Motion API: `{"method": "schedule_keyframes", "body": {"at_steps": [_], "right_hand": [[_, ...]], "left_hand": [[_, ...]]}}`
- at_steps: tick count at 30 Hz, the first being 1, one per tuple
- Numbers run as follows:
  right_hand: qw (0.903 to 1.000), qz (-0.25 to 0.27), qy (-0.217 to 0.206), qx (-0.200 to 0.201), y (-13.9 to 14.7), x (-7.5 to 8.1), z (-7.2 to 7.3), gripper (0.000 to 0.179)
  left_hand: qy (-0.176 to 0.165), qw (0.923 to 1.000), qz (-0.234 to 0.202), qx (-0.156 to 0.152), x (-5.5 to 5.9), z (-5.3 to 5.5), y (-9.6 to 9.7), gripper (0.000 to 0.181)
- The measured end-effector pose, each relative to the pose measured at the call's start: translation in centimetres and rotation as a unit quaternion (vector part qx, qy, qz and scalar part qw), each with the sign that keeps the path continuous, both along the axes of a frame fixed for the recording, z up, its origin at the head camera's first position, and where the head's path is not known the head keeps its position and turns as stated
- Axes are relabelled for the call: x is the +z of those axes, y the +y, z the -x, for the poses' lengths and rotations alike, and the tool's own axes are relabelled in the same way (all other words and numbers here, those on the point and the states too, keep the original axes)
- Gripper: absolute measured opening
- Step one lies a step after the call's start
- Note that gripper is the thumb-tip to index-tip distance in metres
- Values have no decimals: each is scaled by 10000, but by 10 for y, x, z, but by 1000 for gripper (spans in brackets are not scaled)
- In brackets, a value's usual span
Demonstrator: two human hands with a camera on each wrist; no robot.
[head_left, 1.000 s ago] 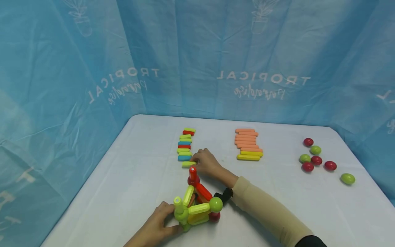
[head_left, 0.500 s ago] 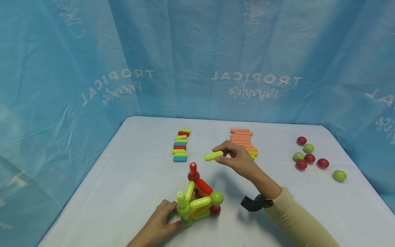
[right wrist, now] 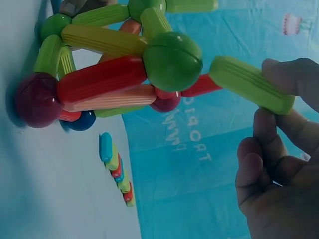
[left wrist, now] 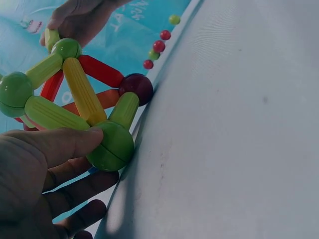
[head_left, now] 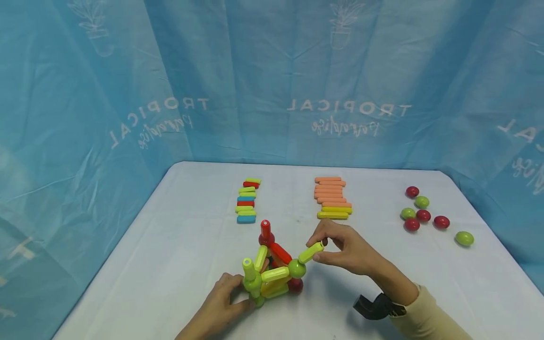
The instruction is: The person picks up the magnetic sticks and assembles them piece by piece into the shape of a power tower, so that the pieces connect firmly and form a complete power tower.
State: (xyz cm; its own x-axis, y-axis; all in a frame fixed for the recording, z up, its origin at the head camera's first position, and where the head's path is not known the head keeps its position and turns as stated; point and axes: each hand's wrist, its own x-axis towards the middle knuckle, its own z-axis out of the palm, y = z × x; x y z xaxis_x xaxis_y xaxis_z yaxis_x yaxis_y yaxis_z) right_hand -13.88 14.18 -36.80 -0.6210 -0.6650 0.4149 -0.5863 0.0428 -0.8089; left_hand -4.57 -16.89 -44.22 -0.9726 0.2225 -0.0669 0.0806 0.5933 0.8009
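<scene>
A structure of coloured rods and balls (head_left: 275, 274) stands on the table, with a red rod and a lime-green rod pointing up from it. My left hand (head_left: 218, 302) holds its near left corner; in the left wrist view the thumb presses a low green ball (left wrist: 113, 147), with the fingers partly hidden behind. Between thumb and fingertips, my right hand (head_left: 350, 248) pinches a lime-green rod (right wrist: 251, 84). The rod's free end is close to the green ball (right wrist: 173, 61) at the structure's upper right corner; the right wrist view shows a narrow gap between them.
Behind the structure lies a column of short lime, red and blue rods (head_left: 246, 203). Longer orange rods (head_left: 328, 190) and yellow rods (head_left: 333, 215) are stacked to its right. Several loose red and green balls (head_left: 422, 216) sit far right. A blue curtain (head_left: 255, 85) surrounds the table.
My right hand picked the nearest lime-green rod from the short-rod column and brought it right, then down toward the structure's upper right ball. My left hand kept its hold.
</scene>
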Motion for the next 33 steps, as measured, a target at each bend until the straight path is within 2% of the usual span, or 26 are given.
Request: {"method": "schedule_keyframes", "body": {"at_steps": [3, 7, 14, 20, 29, 31, 33], "right_hand": [[9997, -92, 215, -41, -2, -1, -2, 28], [9992, 66, 400, -67, -10, -4, -3, 31], [9981, 353, 466, -170, -22, -10, -6, 32], [9976, 386, 494, -304, -29, -11, -8, 32], [9978, 334, 487, -301, -23, -14, -5, 34], [9966, 357, 594, -442, -14, -14, -1, 38], [9933, 347, 672, -869, 1, -14, 4, 40]], "left_hand": [[2, 10000, 23, 28, 0, 1, 1, 32], [25, 9999, 65, 73, -1, 2, 2, 32], [37, 9999, 110, 92, 0, 4, 5, 33], [259, 9996, 133, 67, -2, 7, 6, 31], [284, 9995, 82, 58, -2, 7, 7, 33], [276, 9996, 69, 26, -2, 7, 7, 34], [275, 9996, 76, -14, -2, 8, 7, 35]]}}
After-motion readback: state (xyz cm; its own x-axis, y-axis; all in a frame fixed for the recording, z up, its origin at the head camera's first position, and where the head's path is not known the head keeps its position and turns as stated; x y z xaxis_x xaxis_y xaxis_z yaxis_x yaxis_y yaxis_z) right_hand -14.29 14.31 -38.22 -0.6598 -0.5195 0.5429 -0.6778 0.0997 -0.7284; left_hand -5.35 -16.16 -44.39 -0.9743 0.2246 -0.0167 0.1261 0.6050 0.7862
